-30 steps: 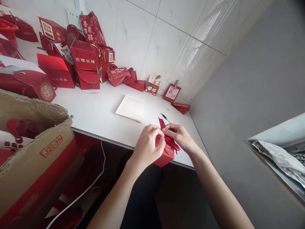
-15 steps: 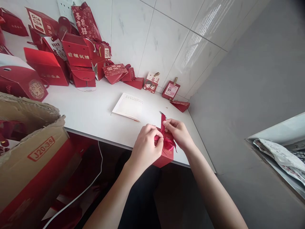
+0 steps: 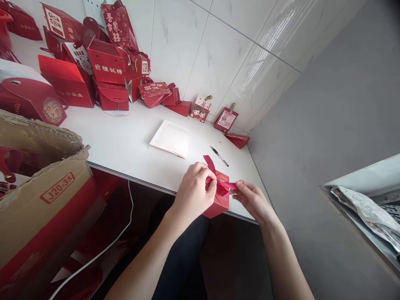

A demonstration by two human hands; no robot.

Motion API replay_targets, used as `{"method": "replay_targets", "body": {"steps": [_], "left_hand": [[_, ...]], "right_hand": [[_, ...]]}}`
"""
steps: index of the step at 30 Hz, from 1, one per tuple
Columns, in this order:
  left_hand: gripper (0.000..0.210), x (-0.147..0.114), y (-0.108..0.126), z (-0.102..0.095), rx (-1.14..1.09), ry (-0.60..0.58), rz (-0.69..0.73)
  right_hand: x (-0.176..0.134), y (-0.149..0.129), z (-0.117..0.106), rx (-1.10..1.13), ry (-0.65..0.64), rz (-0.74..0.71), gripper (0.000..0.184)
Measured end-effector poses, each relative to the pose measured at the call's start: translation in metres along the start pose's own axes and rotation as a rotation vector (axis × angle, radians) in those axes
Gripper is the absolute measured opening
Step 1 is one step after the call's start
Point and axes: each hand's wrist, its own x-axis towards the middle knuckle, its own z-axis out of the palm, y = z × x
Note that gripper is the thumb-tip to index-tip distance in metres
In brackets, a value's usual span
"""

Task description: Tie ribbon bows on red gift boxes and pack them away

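A small red gift box (image 3: 215, 208) sits at the front edge of the white table, with a red ribbon (image 3: 210, 163) looped over its top. My left hand (image 3: 197, 188) pinches the ribbon at the left side of the loops. To the right, my right hand (image 3: 251, 198) grips another stretch of the same ribbon between thumb and fingers, pulled out sideways from the box. One loose ribbon end stands up beyond my left fingers. My left fingers partly hide the box top and the knot area.
A pen (image 3: 219, 156) and a folded paper card (image 3: 171, 139) lie on the white table (image 3: 125, 139). Several red gift boxes (image 3: 108, 62) are piled at the back left, others along the tiled wall. A torn cardboard carton (image 3: 46, 183) stands at left, a white cable (image 3: 125, 227) hanging beside it.
My right hand has moved right and down, drawing its ribbon part out sideways instead of upward. A ribbon end now stands free at the far side. The pen is uncovered.
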Motion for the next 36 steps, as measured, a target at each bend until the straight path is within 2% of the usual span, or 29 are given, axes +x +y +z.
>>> {"method": "replay_targets", "body": {"steps": [3,6,10,15,17,19,21,23,26,29,33,36], "left_hand": [[0.011,0.0,0.001,0.0,0.01,-0.005,0.01],[0.012,0.0,0.001,0.0,0.027,0.003,0.034],[0.012,0.0,-0.001,0.001,0.046,0.011,0.035],[0.011,-0.001,-0.002,0.002,0.043,0.006,0.033],[0.011,-0.001,-0.002,0.002,0.04,0.003,0.028],[0.011,-0.001,-0.002,0.002,0.033,0.002,0.025],[0.01,-0.002,-0.002,0.002,0.027,0.003,0.028],[0.01,-0.002,-0.001,0.003,0.024,0.006,0.03],[0.01,-0.002,0.0,0.003,0.028,0.024,0.021],[0.01,-0.001,0.003,0.003,0.022,0.033,-0.001],[0.005,-0.001,0.004,0.0,-0.067,0.03,-0.023],[0.018,-0.002,0.001,-0.005,-0.104,0.128,-0.075]], "right_hand": [[0.014,-0.015,0.003,0.035,0.081,-0.113,0.032],[0.032,-0.025,0.013,0.088,-0.017,-0.192,0.03],[0.049,-0.025,0.032,0.119,-0.125,-0.093,0.026],[0.049,-0.014,0.038,0.044,-0.107,-0.014,0.022],[0.044,-0.009,0.032,0.01,-0.048,-0.003,0.02],[0.036,-0.003,0.024,-0.033,0.109,-0.036,0.022],[0.02,0.0,0.02,-0.107,0.319,-0.144,0.026],[0.0,0.0,0.021,-0.256,0.439,-0.258,0.032],[-0.027,-0.007,0.035,-0.512,0.355,-0.306,0.039],[-0.038,-0.014,0.05,-0.63,0.296,-0.282,0.037],[-0.032,-0.017,0.056,-0.549,0.253,-0.214,0.037],[-0.027,-0.016,0.053,-0.366,0.203,-0.18,0.038]]}}
